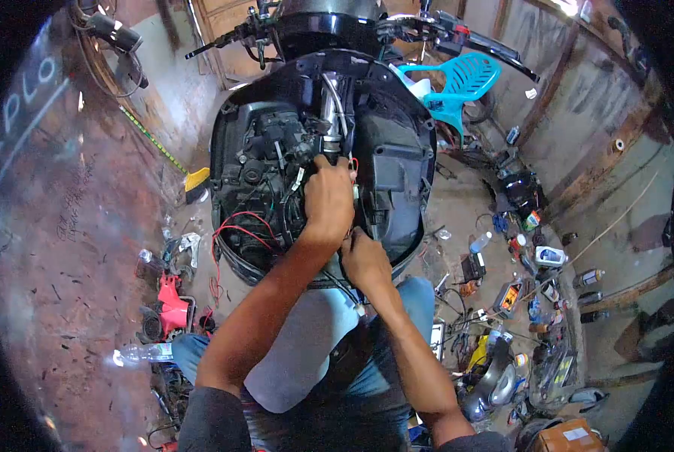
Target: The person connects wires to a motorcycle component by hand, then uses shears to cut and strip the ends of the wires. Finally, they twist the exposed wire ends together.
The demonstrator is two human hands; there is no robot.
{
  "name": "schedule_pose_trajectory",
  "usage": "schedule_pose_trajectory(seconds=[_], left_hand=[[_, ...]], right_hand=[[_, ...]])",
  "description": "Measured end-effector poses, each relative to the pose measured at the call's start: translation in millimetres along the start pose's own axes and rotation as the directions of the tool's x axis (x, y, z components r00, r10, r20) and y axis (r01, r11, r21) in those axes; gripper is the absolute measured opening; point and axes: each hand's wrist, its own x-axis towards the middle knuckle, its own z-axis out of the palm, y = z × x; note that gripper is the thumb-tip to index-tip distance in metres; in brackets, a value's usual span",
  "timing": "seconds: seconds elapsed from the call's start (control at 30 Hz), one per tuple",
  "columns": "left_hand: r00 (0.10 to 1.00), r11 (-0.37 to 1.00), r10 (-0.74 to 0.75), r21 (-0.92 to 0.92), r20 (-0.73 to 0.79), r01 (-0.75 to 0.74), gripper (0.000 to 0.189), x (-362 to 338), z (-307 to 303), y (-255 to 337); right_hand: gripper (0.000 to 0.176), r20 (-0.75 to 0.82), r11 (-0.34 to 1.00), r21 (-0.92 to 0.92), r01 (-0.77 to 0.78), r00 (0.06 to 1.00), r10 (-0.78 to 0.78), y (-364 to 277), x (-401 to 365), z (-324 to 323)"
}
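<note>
My left hand [329, 197] reaches into the middle of an opened motorcycle front [397, 162], just below a metal tube [331, 105]. Its fingers are bent down among cables, and their tips are hidden. Lower and to the right, my right hand [365, 264] is curled at the near edge of the black body, close to my left wrist. What it holds, if anything, is too small to make out. Red wires [245, 217] loop over the dark parts on the left. A white connector [299, 178] lies beside my left hand.
Handlebars [495, 51] stretch across the top. A turquoise chair [469, 79] stands behind at the right. Bottles [551, 256], tools and parts litter the floor at right. A red plastic piece [172, 305] and a clear bottle [145, 354] lie at left. A cardboard box [570, 437] sits bottom right.
</note>
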Motion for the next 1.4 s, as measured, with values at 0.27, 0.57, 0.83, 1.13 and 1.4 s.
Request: schedule_pose_trajectory(seconds=[0.27,0.57,0.83,1.13,1.4], left_hand=[[0.999,1.0,-0.03,-0.01,0.035,0.03,0.027,21,20,0],[0.995,0.923,0.058,-0.384,0.08,-0.023,0.031,11,8,-28],[0.989,0.959,0.126,-0.265,0.071,-0.103,0.037,8,0,-24],[0.992,0.996,0.067,-0.072,0.109,-0.06,0.036,14,3,-11],[0.981,0.977,0.172,0.111,0.094,-0.182,0.036,22,7,-2]], right_hand=[[0.038,-0.012,0.998,0.061,0.017,1.0,-0.016,1,-3,-9],[0.028,-0.213,0.989,-0.095,0.116,0.968,-0.134,2,-17,2],[0.026,-0.149,0.951,-0.178,0.254,0.948,-0.281,3,-23,-32],[0.023,-0.132,0.972,0.057,0.227,0.967,-0.218,8,-8,-49],[0.022,0.124,0.912,0.402,0.083,0.982,-0.143,23,22,-61]])
